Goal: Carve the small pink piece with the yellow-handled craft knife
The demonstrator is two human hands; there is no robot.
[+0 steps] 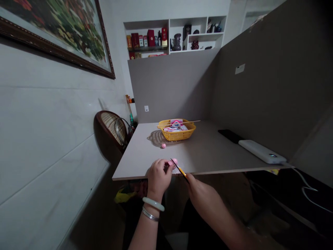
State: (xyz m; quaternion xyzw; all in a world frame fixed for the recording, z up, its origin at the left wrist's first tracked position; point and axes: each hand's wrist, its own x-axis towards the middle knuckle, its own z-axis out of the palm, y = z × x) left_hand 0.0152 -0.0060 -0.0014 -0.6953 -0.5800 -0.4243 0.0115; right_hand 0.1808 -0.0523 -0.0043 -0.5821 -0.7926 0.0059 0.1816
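Observation:
My left hand point(158, 175) is at the table's front edge, its thumb and fingers pinched on a small pink piece point(170, 162) that looks like modelling clay. Another rounded pink lump point(175, 160) shows just beyond the fingertips. My right hand point(199, 189) is closed around a slim yellow-and-black tool point(181, 171). Its thin dark tip crosses in front of the pink piece; whether it touches cannot be made out. Something pale lies under the fingers at the edge. A pink ball point(163, 146) rests farther in on the table point(137, 156).
A yellow plastic basket point(179, 135) with packets and a thin stick across it stands at the back. On the right lie a black flat object point(230, 135) and a white power bank point(261, 151) with a cable. Grey panels point(171, 90) border the back and right. A chair point(109, 132) stands left.

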